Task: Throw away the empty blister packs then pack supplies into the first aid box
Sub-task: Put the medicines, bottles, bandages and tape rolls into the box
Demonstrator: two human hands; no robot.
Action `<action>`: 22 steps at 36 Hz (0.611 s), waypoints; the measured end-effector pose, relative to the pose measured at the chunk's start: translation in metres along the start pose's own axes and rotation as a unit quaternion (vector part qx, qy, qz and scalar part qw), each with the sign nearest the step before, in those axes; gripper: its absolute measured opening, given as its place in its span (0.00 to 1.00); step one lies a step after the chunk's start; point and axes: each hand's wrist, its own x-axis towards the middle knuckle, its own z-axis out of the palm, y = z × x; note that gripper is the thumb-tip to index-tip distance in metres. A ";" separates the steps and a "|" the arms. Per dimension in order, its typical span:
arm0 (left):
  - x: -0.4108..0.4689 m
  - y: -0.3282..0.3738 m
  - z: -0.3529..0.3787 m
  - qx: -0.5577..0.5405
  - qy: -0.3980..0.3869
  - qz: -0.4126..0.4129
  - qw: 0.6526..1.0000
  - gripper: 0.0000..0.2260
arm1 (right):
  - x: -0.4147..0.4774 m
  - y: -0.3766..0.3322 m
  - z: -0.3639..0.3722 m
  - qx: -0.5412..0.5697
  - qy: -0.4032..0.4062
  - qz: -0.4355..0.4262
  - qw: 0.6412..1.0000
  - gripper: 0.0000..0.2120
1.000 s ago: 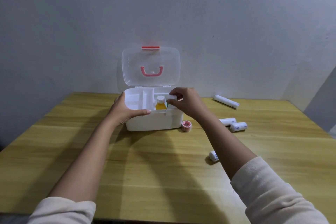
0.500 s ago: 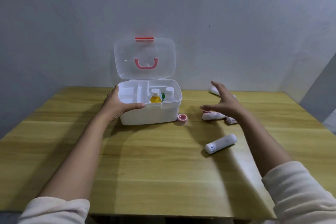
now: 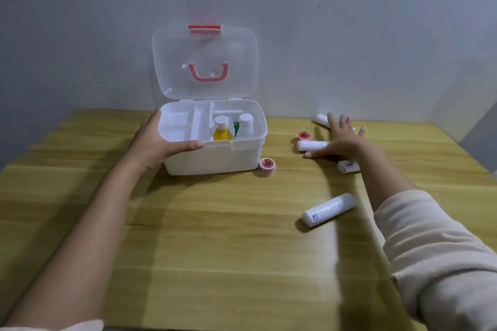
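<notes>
Over the bandage roll [image 3: 313, 145] your right hand [image 3: 343, 142] hovers, fingers spread; a glancing touch could roll it away; left hand [image 3: 153, 145] grips the box [image 3: 215, 162].

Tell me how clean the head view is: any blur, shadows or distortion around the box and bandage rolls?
Head view: the right hand is smeared over the far rolls; the first aid box and nearest bandage roll are sharp; soft shadows cross the table; the wide lens bows its edges.
</notes>
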 end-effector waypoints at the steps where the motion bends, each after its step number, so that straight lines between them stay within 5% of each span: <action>1: 0.001 -0.001 -0.001 0.005 0.000 -0.001 1.000 0.49 | 0.004 0.002 0.001 -0.002 -0.002 0.002 1.000 0.63; 12: 0.007 -0.005 -0.002 0.036 0.003 -0.015 0.999 0.52 | 0.009 0.001 0.004 0.013 0.062 -0.017 0.998 0.34; 22: 0.004 -0.002 -0.003 0.029 0.002 -0.043 0.999 0.62 | -0.007 -0.001 0.004 0.052 0.101 0.012 0.993 0.22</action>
